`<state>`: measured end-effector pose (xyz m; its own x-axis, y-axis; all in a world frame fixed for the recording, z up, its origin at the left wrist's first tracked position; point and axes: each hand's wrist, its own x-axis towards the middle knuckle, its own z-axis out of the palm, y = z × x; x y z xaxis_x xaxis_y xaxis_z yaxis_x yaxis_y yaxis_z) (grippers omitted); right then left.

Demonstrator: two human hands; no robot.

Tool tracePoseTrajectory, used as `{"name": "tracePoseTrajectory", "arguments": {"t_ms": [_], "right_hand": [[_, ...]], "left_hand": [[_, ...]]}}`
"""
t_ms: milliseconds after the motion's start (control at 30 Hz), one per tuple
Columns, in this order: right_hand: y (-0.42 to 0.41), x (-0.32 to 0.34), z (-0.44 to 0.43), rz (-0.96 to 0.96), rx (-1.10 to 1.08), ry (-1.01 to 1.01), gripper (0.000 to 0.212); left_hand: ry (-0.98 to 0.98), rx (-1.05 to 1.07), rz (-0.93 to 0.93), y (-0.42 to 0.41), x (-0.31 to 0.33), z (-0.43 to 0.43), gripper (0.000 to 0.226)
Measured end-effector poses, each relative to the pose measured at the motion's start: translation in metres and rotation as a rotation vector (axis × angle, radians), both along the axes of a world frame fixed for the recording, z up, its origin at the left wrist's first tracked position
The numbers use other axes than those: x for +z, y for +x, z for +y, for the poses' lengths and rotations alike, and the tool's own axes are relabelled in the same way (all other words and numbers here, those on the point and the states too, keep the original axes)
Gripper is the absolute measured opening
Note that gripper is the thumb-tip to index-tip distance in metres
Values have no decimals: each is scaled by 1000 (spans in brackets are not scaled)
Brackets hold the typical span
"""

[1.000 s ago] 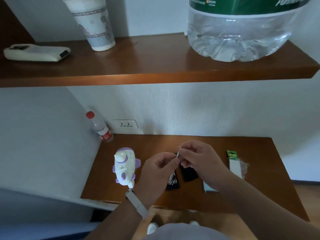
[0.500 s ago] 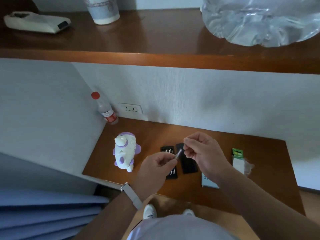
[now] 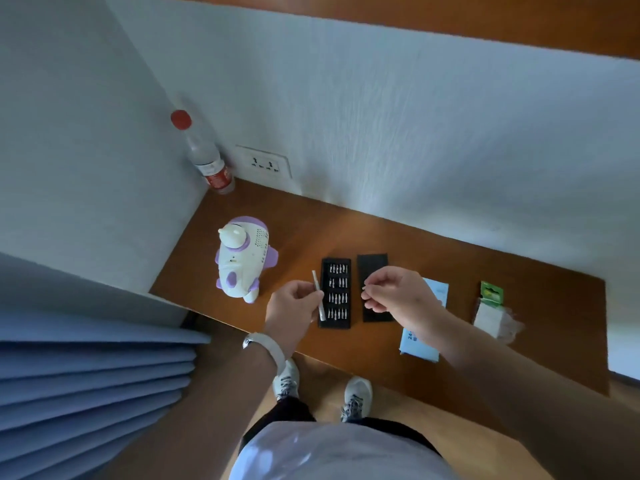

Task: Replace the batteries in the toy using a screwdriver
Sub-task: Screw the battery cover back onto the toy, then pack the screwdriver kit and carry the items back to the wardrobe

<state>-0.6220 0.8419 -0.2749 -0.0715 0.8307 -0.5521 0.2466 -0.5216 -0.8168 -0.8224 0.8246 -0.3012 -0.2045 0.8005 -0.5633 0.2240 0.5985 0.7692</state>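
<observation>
Left hand curled round a screwdriver, right hand fingertips seemingly pinched together.

A red-capped bottle stands beside a wall socket

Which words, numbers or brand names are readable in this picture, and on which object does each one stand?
"24": on the light blue box, near its front edge; the rest of its print is blurred.
Red label on the bottle: too blurred to read.
Green card of the battery pack: too blurred to read.
</observation>
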Motion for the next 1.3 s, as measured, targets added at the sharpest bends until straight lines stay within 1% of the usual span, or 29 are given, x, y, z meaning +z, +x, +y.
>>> {"name": "tracePoseTrajectory", "arguments": {"t_ms": [167,267,367,633,733,867,1100,1267,1300], "right_hand": [[-3,-37,16,-228,142,46,7],[-7,-58,26,-329,211,94,8],[-15,-75,34,-398,293,132,11],[-38,-97,50,-486,413,165,16],[-44,-99,53,-497,399,156,20],[-48,-98,55,-495,393,142,21],[-54,-100,56,-540,453,148,21],[-59,-104,52,-602,362,189,10],[-60,-103,52,-603,335,194,12]], "left_hand": [[-31,-48,109,5,-35,18,3],[-45,-119,183,8,-47,23,4],[-55,-120,209,11,-55,28,7],[-53,-138,264,9,-70,35,10],[-41,-153,276,9,-72,36,10],[-43,-143,268,9,-74,36,9],[-31,-153,261,7,-75,31,9],[-45,-150,232,4,-76,37,18],[-50,-150,226,3,-76,38,19]]}}
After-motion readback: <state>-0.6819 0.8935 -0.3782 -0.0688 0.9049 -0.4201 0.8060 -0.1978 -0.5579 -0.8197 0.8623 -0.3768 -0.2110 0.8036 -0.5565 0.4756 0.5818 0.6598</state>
